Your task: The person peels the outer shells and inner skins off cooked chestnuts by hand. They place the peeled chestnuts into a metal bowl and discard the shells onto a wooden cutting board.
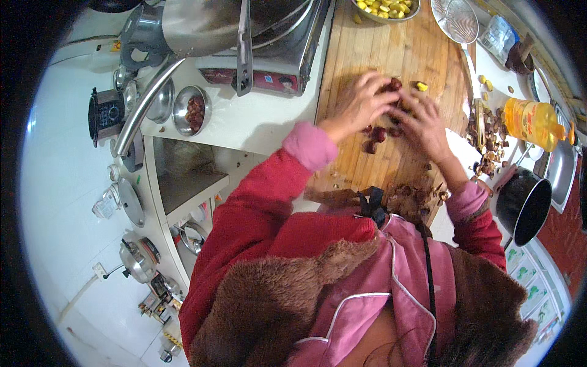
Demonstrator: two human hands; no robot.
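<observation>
My left hand [367, 105] and my right hand [422, 120] reach over a wooden cutting board [357, 50], both blurred. Their spread fingers meet around a small group of dark brown chestnuts, partly hidden beneath them. One chestnut [393, 84] shows at my left fingertips. Below the fingers, more chestnuts [379, 134] lie loose on the board. Neither hand has a visible grip on anything. A yellow peeled chestnut piece [421, 86] rests just beyond my right fingers. At the board's far end, a metal bowl [388, 19] holds many yellow pieces.
Left of the board stand a cooktop [275, 69] with a large metal pot [202, 27] and a small steel bowl [205, 120] of brown pieces. To the right are chestnut shells [491, 156], a wire skimmer [454, 20], an oil bottle [527, 120] and a black pot [523, 206].
</observation>
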